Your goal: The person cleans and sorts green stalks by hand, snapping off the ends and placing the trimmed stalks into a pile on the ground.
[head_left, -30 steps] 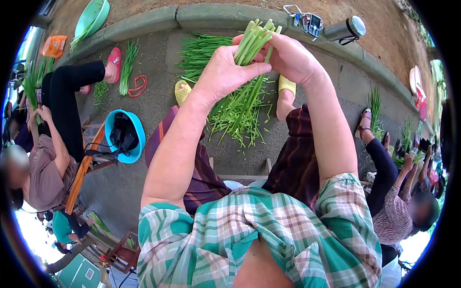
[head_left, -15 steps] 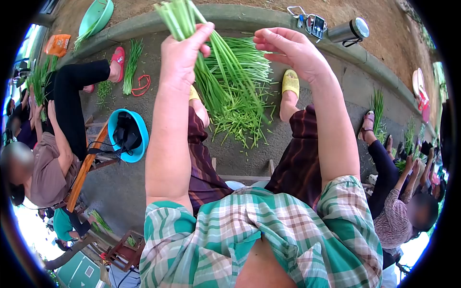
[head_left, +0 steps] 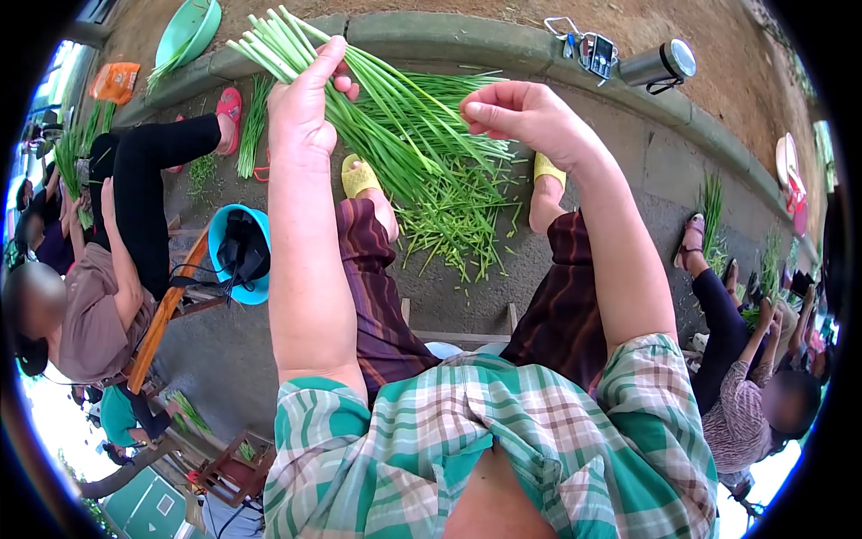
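My left hand (head_left: 303, 112) is closed around a bunch of long green chive stalks (head_left: 382, 144), their pale ends pointing up and left and their green ends hanging down to the right. Thumb and fingers pressed together, my right hand (head_left: 530, 117) is at the right side of the bunch, where a thin stalk runs up to its fingertips. Behind the bunch lies a heap of whole stalks (head_left: 480, 153) on the ground. Short cut pieces (head_left: 453, 229) are scattered between my yellow slippers (head_left: 359, 176), nearer to me.
A concrete kerb (head_left: 431, 40) crosses ahead, with a steel flask (head_left: 651, 65) and keys (head_left: 567, 45) on it. At left are a blue basin (head_left: 215, 247) holding a black bag and a seated person's legs (head_left: 148, 166). Other people sit at right.
My left hand has tilted the bunch to the left and lowered it slightly. My right hand has moved down and left to the stalks, and its spread fingers have closed.
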